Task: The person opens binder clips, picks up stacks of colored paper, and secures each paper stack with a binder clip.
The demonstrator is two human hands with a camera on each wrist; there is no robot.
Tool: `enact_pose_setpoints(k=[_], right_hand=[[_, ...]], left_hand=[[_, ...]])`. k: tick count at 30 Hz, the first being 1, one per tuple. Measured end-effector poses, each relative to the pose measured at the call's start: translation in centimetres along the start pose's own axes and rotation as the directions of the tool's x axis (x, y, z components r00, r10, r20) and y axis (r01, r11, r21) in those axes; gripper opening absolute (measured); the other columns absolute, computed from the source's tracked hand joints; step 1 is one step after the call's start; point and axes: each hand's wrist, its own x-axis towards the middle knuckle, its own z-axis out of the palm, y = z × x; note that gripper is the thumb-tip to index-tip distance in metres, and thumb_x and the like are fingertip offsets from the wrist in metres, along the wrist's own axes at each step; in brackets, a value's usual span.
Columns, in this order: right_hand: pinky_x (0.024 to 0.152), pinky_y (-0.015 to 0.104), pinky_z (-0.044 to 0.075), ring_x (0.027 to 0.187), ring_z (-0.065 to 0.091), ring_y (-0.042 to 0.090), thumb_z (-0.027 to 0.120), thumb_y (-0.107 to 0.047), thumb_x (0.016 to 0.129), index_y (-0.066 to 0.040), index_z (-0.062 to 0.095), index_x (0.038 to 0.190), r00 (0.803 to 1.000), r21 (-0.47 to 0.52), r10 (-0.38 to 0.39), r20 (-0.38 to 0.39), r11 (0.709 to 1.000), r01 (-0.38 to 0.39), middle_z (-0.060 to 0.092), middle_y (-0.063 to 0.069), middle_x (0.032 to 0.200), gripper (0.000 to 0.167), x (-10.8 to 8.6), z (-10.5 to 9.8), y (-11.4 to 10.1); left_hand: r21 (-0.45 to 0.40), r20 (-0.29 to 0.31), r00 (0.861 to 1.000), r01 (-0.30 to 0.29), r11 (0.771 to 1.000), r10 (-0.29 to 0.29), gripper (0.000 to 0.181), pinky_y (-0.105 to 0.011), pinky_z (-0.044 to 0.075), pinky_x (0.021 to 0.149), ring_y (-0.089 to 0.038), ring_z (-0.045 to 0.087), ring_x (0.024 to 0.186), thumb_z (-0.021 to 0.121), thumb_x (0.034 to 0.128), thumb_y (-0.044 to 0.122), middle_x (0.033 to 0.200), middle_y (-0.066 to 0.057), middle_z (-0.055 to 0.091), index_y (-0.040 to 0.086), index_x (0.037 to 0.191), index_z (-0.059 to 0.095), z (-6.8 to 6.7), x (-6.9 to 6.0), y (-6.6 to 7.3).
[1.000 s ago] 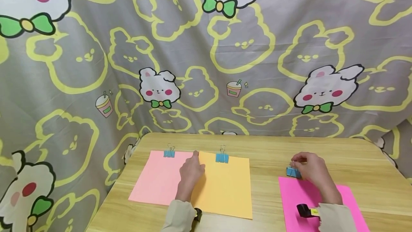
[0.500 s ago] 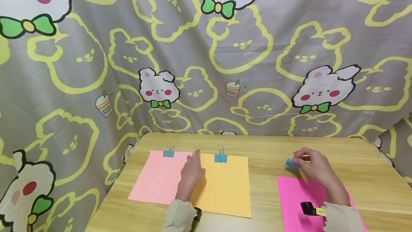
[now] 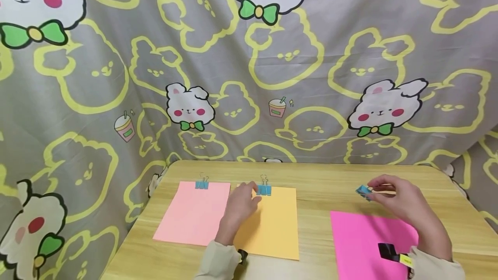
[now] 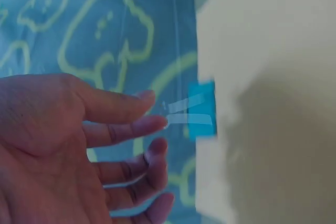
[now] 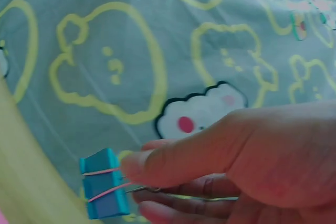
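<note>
My right hand [image 3: 402,195] pinches a blue binder clip [image 3: 364,191] above the table, behind a bright pink sheet [image 3: 365,237]. In the right wrist view, thumb and fingers hold that clip by its wire handles. My left hand [image 3: 242,205] is over the left side of a yellow-orange sheet [image 3: 276,232], beside the blue binder clip [image 4: 202,109] on that sheet's top edge. Its fingers are loosely bent, with nothing held; whether a fingertip touches the clip's wire handles, I cannot tell. A light pink sheet [image 3: 194,217] lies to the left, another blue binder clip [image 3: 202,184] on its top edge.
The sheets lie on a wood-grain table [image 3: 315,180]. A grey curtain [image 3: 233,64] with cartoon animals hangs behind it and along its left side. Beige sleeves and wrist straps are on both arms.
The right hand has lifted its binder clip off the table behind the bright pink sheet and moved it slightly right. The left hand has moved from between the two left sheets toward the yellow-orange sheet's clip.
</note>
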Motion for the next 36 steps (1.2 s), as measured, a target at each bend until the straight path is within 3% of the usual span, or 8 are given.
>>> enact_pose_setpoints(k=[6, 12, 14, 16, 19, 25, 30, 36], right_hand=[[0.067, 0.024, 0.053, 0.107, 0.066, 0.048, 0.077, -0.006, 0.089, -0.001, 0.068, 0.117, 1.000, -0.020, 0.000, 0.016, 1.000, 0.000, 0.066, 0.025, 0.119, 0.030, -1.3, -1.7, 0.1], [0.066, 0.024, 0.056, 0.108, 0.063, 0.053, 0.075, -0.003, 0.090, 0.003, 0.066, 0.122, 1.000, -0.025, 0.029, -0.002, 0.999, -0.029, 0.061, 0.031, 0.124, 0.034, -2.5, -3.1, 0.8], [0.064, 0.022, 0.054, 0.100, 0.071, 0.033, 0.078, -0.006, 0.090, 0.003, 0.066, 0.121, 0.998, -0.043, 0.037, -0.040, 0.998, -0.039, 0.062, 0.031, 0.122, 0.035, -3.0, -3.5, 1.2], [0.061, 0.018, 0.052, 0.089, 0.069, 0.007, 0.080, -0.009, 0.089, 0.003, 0.068, 0.119, 0.996, -0.059, 0.039, -0.083, 0.997, -0.044, 0.064, 0.030, 0.117, 0.034, -3.4, -3.9, 1.5], [0.059, 0.013, 0.048, 0.078, 0.047, -0.022, 0.083, -0.010, 0.086, 0.002, 0.070, 0.113, 0.989, -0.073, 0.022, -0.145, 0.997, -0.033, 0.070, 0.018, 0.106, 0.032, -4.0, -4.5, 2.1], [0.059, 0.011, 0.045, 0.079, 0.049, -0.024, 0.085, -0.018, 0.086, -0.003, 0.072, 0.109, 0.985, -0.057, 0.012, -0.171, 0.998, -0.023, 0.059, -0.031, 0.091, 0.031, -4.9, -5.2, 3.1], [0.059, 0.014, 0.045, 0.079, 0.050, -0.022, 0.083, -0.022, 0.088, -0.004, 0.071, 0.113, 0.990, -0.065, 0.023, -0.142, 0.997, -0.033, 0.063, -0.026, 0.092, 0.033, -5.0, -5.5, 3.5], [0.059, 0.011, 0.046, 0.079, 0.047, -0.023, 0.082, -0.020, 0.090, -0.002, 0.070, 0.115, 0.985, -0.056, 0.047, -0.167, 0.997, -0.057, 0.067, -0.013, 0.097, 0.034, -5.4, -5.7, 3.5]], left_hand=[[-0.112, 0.082, 0.986, -0.133, 0.985, 0.143, 0.017, -0.028, 0.048, 0.061, -0.020, 0.061, 0.082, 0.072, 0.0961, 0.012, 0.098, -0.010, 0.067, 0.003, 0.110, 0.070, 1.8, 0.0, 3.2], [-0.259, 0.209, 0.941, -0.209, 0.943, 0.266, 0.022, -0.027, 0.052, 0.075, -0.024, 0.064, 0.099, 0.071, 0.0977, 0.012, 0.110, -0.013, 0.068, 0.001, 0.117, 0.070, 4.1, 0.2, 6.1], [-0.272, 0.234, 0.931, -0.215, 0.938, 0.281, 0.026, -0.024, 0.052, 0.079, -0.023, 0.065, 0.104, 0.072, 0.0975, 0.014, 0.115, -0.012, 0.069, 0.002, 0.120, 0.069, 4.9, 0.1, 7.2], [-0.239, 0.248, 0.923, -0.237, 0.942, 0.295, 0.030, -0.023, 0.051, 0.085, -0.019, 0.065, 0.110, 0.072, 0.0975, 0.016, 0.121, -0.008, 0.069, 0.004, 0.125, 0.069, 5.6, 0.1, 8.6], [-0.176, 0.270, 0.909, -0.277, 0.945, 0.317, 0.035, -0.022, 0.049, 0.093, -0.013, 0.062, 0.117, 0.073, 0.0975, 0.020, 0.127, -0.002, 0.067, 0.008, 0.130, 0.068, 6.7, 0.2, 10.5], [-0.065, 0.294, 0.866, -0.405, 0.912, 0.405, 0.043, -0.018, 0.041, 0.103, -0.006, 0.057, 0.125, 0.076, 0.0950, 0.026, 0.131, 0.006, 0.067, 0.012, 0.135, 0.066, 9.0, 1.0, 13.0], [0.083, 0.275, 0.862, -0.462, 0.883, 0.425, 0.044, -0.018, 0.040, 0.103, -0.006, 0.055, 0.127, 0.075, 0.0944, 0.036, 0.132, 0.009, 0.065, 0.018, 0.134, 0.067, 10.8, 1.6, 15.3], [0.203, 0.347, 0.865, -0.447, 0.871, 0.362, 0.055, -0.021, 0.041, 0.101, -0.003, 0.053, 0.126, 0.075, 0.0900, 0.052, 0.137, 0.016, 0.058, 0.028, 0.139, 0.063, 12.3, 1.2, 18.1]])
